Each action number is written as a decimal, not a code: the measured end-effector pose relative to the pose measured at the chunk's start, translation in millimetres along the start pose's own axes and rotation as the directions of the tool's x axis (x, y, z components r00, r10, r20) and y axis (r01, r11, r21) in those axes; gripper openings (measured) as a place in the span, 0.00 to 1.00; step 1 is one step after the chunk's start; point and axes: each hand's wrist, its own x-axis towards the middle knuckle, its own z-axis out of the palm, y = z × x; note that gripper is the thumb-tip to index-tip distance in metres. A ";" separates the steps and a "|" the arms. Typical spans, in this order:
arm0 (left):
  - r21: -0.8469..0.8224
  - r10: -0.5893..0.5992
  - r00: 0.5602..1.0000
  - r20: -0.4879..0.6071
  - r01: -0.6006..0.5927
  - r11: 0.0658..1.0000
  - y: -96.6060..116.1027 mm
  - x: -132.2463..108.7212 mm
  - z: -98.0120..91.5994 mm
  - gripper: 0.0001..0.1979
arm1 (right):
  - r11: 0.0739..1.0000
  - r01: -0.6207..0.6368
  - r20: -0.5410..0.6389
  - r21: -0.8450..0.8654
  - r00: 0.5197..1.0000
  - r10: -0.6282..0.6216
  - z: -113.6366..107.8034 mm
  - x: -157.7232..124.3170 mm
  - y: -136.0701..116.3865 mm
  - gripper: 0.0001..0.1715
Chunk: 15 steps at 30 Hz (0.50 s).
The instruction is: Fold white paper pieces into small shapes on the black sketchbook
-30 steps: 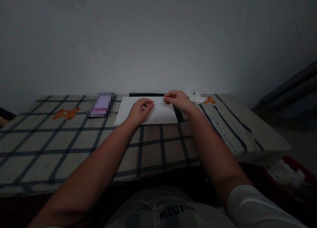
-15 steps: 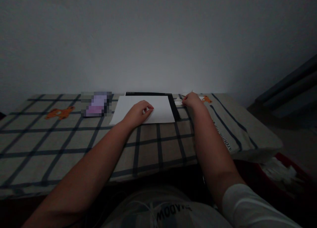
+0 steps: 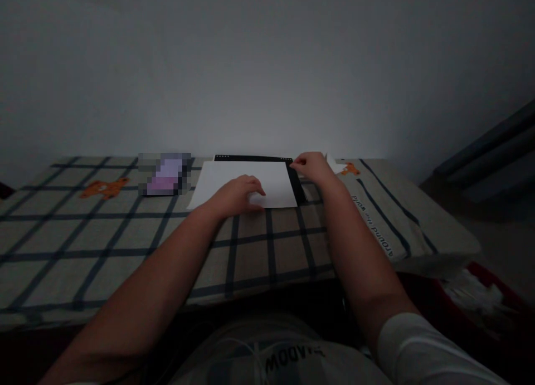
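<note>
A white sheet of paper (image 3: 271,181) lies on a black mat (image 3: 297,184) at the far middle of the checked cloth. My left hand (image 3: 236,194) rests flat on the sheet's near edge, fingers stretched toward the right. My right hand (image 3: 311,166) hovers at the mat's far right corner with fingers curled, and the dim light hides whether it holds anything. A small white folded paper piece (image 3: 336,165) lies just right of that hand.
A checked cloth with orange bear prints (image 3: 104,188) covers the table (image 3: 125,245), which stands against a plain wall. A blurred pink-and-grey object (image 3: 164,174) sits left of the sheet. A red container with white scraps (image 3: 476,296) is low at the right.
My right hand went from the sheet's top edge out to the folded paper piece at the right, then came back to the mat's corner. My left hand slid a little toward me.
</note>
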 end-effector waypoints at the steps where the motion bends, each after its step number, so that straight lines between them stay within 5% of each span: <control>1: 0.006 -0.007 1.000 0.025 0.007 1.000 -0.4 0.0 0.0 0.15 | 0.995 0.064 0.075 0.071 0.995 -0.070 4.2 -1.4 -6.4 0.09; 7: 0.005 -0.034 0.999 0.039 0.033 0.999 -2.7 -2.1 -0.7 0.11 | 0.934 0.222 0.286 0.281 0.909 -0.302 24.9 -11.1 -28.7 0.13; 11: 0.054 -0.095 0.995 -0.043 0.097 0.994 -3.0 -3.4 -2.5 0.13 | 0.939 0.172 0.308 0.299 0.914 -0.265 16.2 -14.9 -27.8 0.27; 15: 0.111 -0.178 0.964 -0.198 0.203 0.973 -2.6 -5.0 -9.4 0.17 | 0.907 0.129 0.291 0.401 0.921 -0.259 -3.1 -14.8 -21.4 0.22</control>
